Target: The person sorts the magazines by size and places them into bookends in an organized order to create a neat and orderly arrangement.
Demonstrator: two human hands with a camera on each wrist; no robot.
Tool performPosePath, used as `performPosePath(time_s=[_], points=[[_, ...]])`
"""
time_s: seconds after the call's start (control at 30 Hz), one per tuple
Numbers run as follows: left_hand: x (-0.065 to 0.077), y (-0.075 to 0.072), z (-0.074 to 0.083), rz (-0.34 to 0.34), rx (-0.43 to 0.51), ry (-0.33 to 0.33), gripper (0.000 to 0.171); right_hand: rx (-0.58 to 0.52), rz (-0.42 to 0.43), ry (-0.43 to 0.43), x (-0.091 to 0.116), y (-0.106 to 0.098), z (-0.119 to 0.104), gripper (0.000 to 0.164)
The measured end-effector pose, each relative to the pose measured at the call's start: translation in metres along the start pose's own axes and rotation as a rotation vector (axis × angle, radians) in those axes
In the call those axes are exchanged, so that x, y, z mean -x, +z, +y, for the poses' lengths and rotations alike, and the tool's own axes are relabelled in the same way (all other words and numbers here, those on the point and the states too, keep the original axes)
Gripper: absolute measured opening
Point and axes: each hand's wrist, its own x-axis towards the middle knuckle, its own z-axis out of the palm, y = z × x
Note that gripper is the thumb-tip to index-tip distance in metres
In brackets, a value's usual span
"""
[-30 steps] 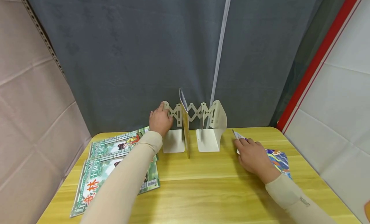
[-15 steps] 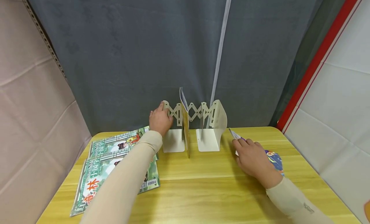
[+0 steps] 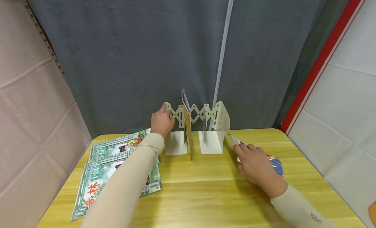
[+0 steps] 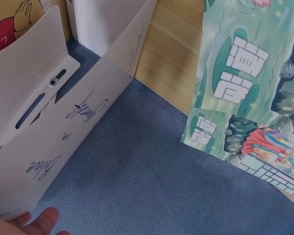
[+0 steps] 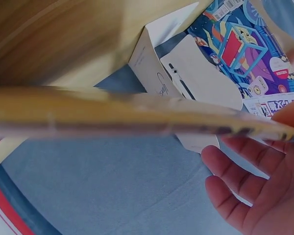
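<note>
A white expanding bookend (image 3: 211,147) with zigzag links stands at the back of the table. My left hand (image 3: 163,122) grips its left end panel (image 4: 71,127), which carries handwriting-like lettering; some of its fingertips (image 4: 48,218) show at the panel's edge. Between the bookend's plates one magazine (image 3: 188,133) stands upright, its colourful cover (image 5: 242,49) visible in the right wrist view. My right hand (image 3: 255,162) pinches another magazine (image 3: 276,166), seen nearly edge-on, just right of the bookend. In the right wrist view this magazine's blurred edge (image 5: 88,115) crosses the frame, hiding part of the bookend.
Two overlapping green magazines (image 3: 97,179) lie at the table's left side, partly behind my left sleeve (image 3: 126,182). Bare wooden table (image 3: 199,195) stretches in front of the bookend. A grey curtain (image 3: 132,58) hangs behind, with pale cloth walls on both sides.
My right hand has shifted slightly left with the magazine, whose far corner now appears close to the bookend's right end panel. My left hand stays on the left panel.
</note>
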Motion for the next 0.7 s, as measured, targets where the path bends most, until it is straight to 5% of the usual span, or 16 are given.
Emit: performPosePath(time_s=[0.7], points=[[0.001,0.0,0.0,0.009,0.001,0.006,0.04,-0.001,0.036,-0.041,0.006,-0.011,-0.017,0.031]])
